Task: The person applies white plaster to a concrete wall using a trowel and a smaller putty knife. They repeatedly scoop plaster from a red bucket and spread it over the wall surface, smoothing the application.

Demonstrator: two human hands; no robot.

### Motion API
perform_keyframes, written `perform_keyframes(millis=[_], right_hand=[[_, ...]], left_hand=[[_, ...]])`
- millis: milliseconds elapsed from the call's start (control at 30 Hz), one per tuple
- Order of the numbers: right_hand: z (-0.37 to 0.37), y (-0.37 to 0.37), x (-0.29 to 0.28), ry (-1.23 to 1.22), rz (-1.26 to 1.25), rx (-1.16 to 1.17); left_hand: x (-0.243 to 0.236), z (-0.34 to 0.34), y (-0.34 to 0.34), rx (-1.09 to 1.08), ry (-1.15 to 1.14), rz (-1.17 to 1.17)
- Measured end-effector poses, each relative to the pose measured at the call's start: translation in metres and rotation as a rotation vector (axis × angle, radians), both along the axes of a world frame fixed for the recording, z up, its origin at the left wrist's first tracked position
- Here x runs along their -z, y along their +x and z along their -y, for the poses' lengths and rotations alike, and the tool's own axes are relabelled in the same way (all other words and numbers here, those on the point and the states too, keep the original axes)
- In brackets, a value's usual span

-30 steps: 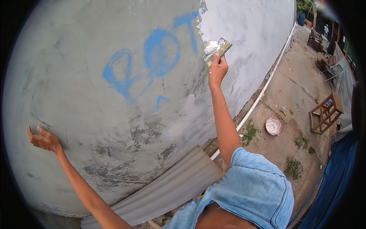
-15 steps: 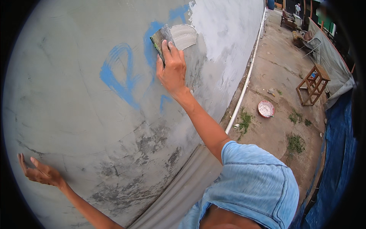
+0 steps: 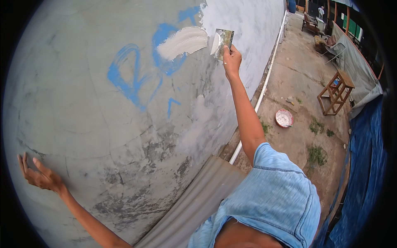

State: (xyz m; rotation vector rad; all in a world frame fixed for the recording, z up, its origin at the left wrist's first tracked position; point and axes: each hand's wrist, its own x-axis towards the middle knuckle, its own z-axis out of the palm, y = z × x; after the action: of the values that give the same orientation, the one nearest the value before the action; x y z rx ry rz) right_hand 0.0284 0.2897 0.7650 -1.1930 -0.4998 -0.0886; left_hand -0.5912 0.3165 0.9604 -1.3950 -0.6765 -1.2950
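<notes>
My right hand (image 3: 232,62) grips a flat putty spreader (image 3: 225,37) with white paste on its face. It is raised at the upper part of the grey wall (image 3: 82,107), by the edge of a whitened area (image 3: 242,25). To its left, a fresh patch of white putty (image 3: 184,42) partly covers blue painted marks (image 3: 122,84). Whether the blade touches the wall I cannot tell. Far to the left, my left hand (image 3: 41,177) is at the wall, fingers apart and holding nothing. Dark stains and fine cracks run over the wall's lower part.
A white pipe (image 3: 262,93) follows the wall's foot. Below me leans a grey corrugated sheet (image 3: 194,198). On the ground are a red basin (image 3: 292,118) of white paste, a wooden stool (image 3: 337,91) and weeds. Blue tarp (image 3: 370,136) hangs at right; a person (image 3: 321,11) stands far off.
My right hand and the spreader have moved right, off the putty patch. That patch now reaches further left, over more of the blue marks. My left hand stays almost in place.
</notes>
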Motion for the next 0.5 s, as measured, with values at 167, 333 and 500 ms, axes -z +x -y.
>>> perform_keyframes(millis=[167, 333, 500], right_hand=[[-0.021, -0.007, -0.005, -0.028, 0.065, 0.016], [-0.025, -0.026, -0.020, 0.015, 0.162, 0.082], [-0.013, -0.094, -0.059, 0.054, 0.422, 0.167]], left_hand=[[-0.002, 0.004, 0.003, 0.006, -0.002, -0.010], [-0.005, 0.002, 0.001, -0.041, 0.027, -0.019], [-0.005, -0.003, 0.001, -0.078, 0.042, -0.020]])
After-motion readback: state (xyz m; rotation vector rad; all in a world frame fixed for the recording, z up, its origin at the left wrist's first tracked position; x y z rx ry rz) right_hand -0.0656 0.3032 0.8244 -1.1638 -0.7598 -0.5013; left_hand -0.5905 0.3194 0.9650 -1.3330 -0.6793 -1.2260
